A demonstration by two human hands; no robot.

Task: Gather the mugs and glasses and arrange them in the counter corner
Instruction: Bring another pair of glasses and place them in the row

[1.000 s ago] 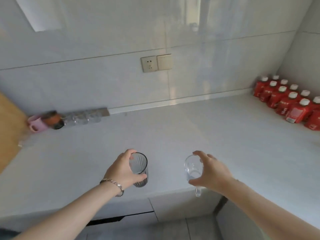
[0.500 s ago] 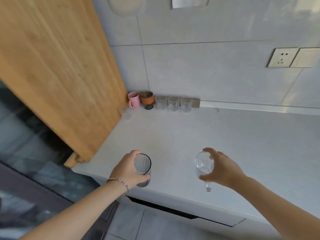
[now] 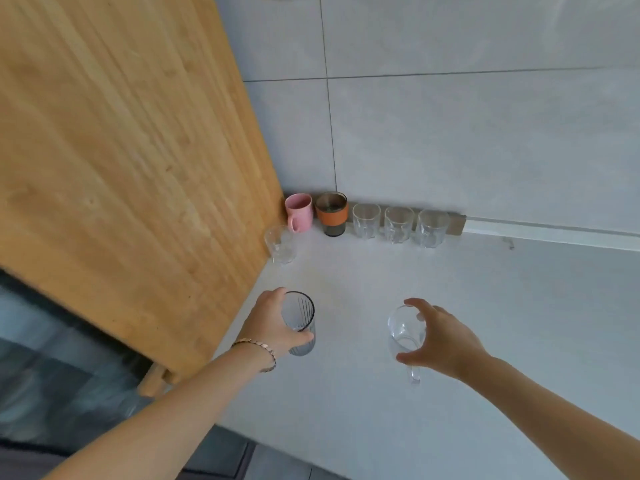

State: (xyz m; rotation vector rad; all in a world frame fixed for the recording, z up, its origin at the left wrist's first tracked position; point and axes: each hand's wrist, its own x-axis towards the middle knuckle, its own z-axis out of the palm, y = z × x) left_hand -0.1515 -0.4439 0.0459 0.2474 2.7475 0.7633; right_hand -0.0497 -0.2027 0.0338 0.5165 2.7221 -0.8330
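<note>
My left hand point(image 3: 268, 323) grips a smoky ribbed glass point(image 3: 301, 323) held above the white counter point(image 3: 485, 323). My right hand point(image 3: 441, 337) holds a clear glass mug point(image 3: 405, 336) whose handle points down toward me. In the counter corner stand a pink mug point(image 3: 298, 212) and a dark cup with an orange band point(image 3: 331, 213). Right of them three clear glasses point(image 3: 398, 224) line the wall. Another clear glass point(image 3: 280, 244) stands in front of the pink mug, beside the wooden panel.
A tall wooden panel point(image 3: 131, 150) bounds the counter on the left. A grey tiled wall point(image 3: 467, 133) runs along the back. The counter's front edge lies below my forearms, with dark floor point(image 3: 45, 393) to the lower left.
The view has swung left and closer to the corner. Both hands have carried their glasses along toward the corner; the red bottles and the wall socket have left the frame.
</note>
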